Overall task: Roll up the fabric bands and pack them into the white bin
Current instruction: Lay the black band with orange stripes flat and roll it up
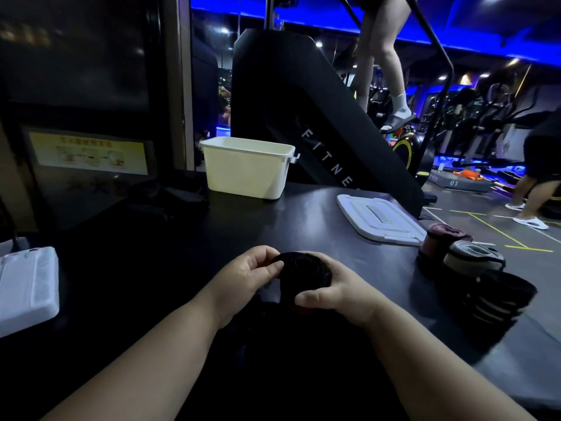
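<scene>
Head | left hand [246, 278], right hand [337, 291] grip black roll [303, 273] | white bin [246, 171] open-topped, contents hidden

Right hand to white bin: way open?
Probably yes. The right hand and left hand grip the black roll, but nothing stands between them and the open white bin; the lid lies aside.

1 wide-angle camera, worn on the person's head, sits well back from the white bin [246, 168], on the near side of the dark table [182, 253], facing forward and down toward that bin from close above the table.
</scene>
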`<control>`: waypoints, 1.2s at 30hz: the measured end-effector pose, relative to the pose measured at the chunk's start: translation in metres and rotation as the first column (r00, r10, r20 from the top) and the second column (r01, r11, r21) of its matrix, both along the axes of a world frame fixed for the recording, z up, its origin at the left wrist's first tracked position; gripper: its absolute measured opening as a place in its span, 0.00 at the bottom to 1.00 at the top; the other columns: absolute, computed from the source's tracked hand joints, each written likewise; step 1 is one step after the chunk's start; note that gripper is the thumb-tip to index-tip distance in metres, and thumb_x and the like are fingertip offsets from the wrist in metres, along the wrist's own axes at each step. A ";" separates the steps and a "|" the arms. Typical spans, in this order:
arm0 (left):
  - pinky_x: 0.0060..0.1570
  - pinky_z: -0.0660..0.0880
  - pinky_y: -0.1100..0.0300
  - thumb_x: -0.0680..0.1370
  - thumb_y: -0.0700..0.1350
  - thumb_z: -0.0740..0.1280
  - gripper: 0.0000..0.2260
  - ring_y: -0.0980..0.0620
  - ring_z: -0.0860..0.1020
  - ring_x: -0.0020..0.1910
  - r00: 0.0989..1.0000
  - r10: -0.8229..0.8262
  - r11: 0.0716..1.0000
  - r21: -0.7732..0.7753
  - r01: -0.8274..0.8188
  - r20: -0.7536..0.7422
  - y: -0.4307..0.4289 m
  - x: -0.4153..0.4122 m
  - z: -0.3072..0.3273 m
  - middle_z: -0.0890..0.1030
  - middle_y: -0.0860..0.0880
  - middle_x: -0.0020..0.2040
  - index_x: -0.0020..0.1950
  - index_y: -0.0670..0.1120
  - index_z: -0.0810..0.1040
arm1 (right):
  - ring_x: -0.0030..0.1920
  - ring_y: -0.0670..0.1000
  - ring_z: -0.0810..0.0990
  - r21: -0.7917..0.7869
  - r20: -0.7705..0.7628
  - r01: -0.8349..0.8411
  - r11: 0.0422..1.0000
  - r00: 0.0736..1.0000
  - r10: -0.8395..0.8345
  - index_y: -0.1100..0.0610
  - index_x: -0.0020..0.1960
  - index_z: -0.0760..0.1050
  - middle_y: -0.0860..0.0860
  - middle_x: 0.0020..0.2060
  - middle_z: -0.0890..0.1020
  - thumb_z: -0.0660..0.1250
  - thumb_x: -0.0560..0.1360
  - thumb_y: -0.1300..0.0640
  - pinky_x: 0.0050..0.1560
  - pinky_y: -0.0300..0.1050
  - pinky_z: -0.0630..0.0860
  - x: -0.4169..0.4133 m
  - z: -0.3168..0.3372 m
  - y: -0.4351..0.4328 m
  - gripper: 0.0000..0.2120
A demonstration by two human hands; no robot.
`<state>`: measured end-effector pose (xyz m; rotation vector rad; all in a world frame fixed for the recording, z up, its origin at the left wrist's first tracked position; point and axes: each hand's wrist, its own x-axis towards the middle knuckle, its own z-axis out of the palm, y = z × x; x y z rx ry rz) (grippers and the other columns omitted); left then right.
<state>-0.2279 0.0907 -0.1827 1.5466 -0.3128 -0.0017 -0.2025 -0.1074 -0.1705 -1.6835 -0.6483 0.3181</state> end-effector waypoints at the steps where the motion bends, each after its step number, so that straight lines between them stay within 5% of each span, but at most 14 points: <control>1: 0.44 0.71 0.56 0.77 0.49 0.67 0.05 0.49 0.74 0.41 1.000 -0.007 1.000 -0.017 0.006 -0.016 -0.001 0.000 0.001 0.77 0.47 0.41 0.45 0.49 0.79 | 0.53 0.46 0.81 -0.004 -0.007 0.010 1.000 1.000 -0.010 0.56 0.62 0.74 0.50 0.51 0.83 0.79 0.57 0.54 0.53 0.40 0.75 -0.001 0.000 0.001 0.34; 10: 0.39 0.74 0.60 0.72 0.48 0.69 0.10 0.53 0.76 0.37 0.996 -0.062 0.996 -0.069 0.058 -0.057 -0.001 -0.003 0.006 0.78 0.48 0.39 0.48 0.43 0.77 | 0.58 0.56 0.77 0.128 -0.220 -0.198 0.972 0.950 0.222 0.58 0.70 0.66 0.60 0.59 0.77 0.72 0.58 0.66 0.56 0.50 0.76 -0.001 0.000 -0.008 0.41; 15: 0.39 0.69 0.57 0.73 0.46 0.70 0.06 0.50 0.73 0.38 0.999 0.001 0.996 -0.090 -0.005 -0.045 -0.001 -0.003 0.007 0.76 0.46 0.39 0.44 0.45 0.77 | 0.55 0.51 0.79 0.103 -0.122 -0.224 0.969 0.964 0.235 0.61 0.68 0.70 0.56 0.56 0.79 0.69 0.64 0.74 0.53 0.44 0.78 -0.004 0.006 -0.002 0.33; 25: 0.30 0.67 0.67 0.80 0.40 0.64 0.07 0.60 0.70 0.28 0.996 0.093 0.993 -0.077 -0.092 0.008 -0.004 -0.008 0.010 0.73 0.51 0.31 0.41 0.44 0.74 | 0.53 0.39 0.80 -0.031 0.234 0.198 0.980 0.954 -0.186 0.48 0.60 0.74 0.45 0.52 0.82 0.78 0.54 0.49 0.52 0.32 0.74 -0.007 0.001 0.007 0.35; 33: 0.30 0.69 0.69 0.78 0.36 0.66 0.06 0.59 0.72 0.29 0.995 0.076 0.994 -0.088 -0.070 0.067 -0.003 -0.010 0.009 0.75 0.52 0.32 0.42 0.44 0.75 | 0.50 0.41 0.80 -0.003 0.334 0.406 0.914 0.862 -0.382 0.45 0.53 0.75 0.45 0.48 0.83 0.79 0.55 0.50 0.52 0.33 0.75 -0.006 -0.004 0.013 0.28; 36: 0.31 0.69 0.70 0.75 0.35 0.70 0.07 0.60 0.72 0.30 0.995 0.054 0.997 -0.068 -0.048 0.085 -0.003 -0.009 0.006 0.75 0.54 0.32 0.42 0.43 0.74 | 0.48 0.39 0.80 0.006 0.381 0.471 0.882 0.814 -0.438 0.46 0.52 0.75 0.45 0.47 0.83 0.83 0.59 0.58 0.49 0.29 0.73 -0.005 -0.003 0.015 0.26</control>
